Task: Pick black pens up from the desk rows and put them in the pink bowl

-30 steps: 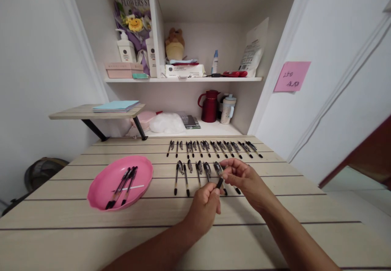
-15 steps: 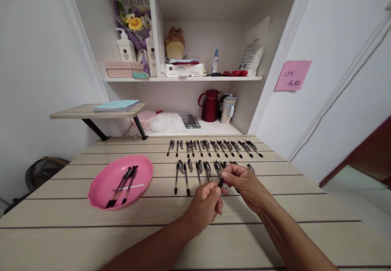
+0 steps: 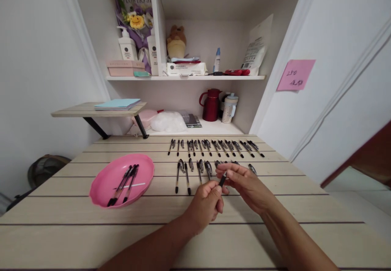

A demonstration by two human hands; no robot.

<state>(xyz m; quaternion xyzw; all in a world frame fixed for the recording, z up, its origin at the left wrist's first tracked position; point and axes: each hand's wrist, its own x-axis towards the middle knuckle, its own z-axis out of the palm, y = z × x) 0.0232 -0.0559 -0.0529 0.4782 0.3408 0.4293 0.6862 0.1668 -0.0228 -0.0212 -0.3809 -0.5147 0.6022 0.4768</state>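
Both my hands meet over the middle of the wooden table (image 3: pixel 76 218). My left hand (image 3: pixel 205 206) is closed in a fist round the lower end of a black pen (image 3: pixel 222 179). My right hand (image 3: pixel 244 183) pinches the pen's upper end with thumb and forefinger. Just beyond my hands lies a short row of black pens and caps (image 3: pixel 191 170). A longer row of pens (image 3: pixel 214 146) lies further back. At the left stands a pink dish (image 3: pixel 143 169) holding several black pens and a thin white refill.
Behind the table a white alcove holds a red jug (image 3: pixel 210 104), a white cup (image 3: pixel 229 108) and a plastic bag (image 3: pixel 168 122). A small raised shelf (image 3: pixel 88 110) with a blue notebook stands at back left. A pink sticky note (image 3: pixel 295 74) hangs on the right wall.
My hands have stayed together on the pen, shifting slightly toward me and right. The right hand's fingers have moved along the pen's upper end. Nothing else on the table moved.
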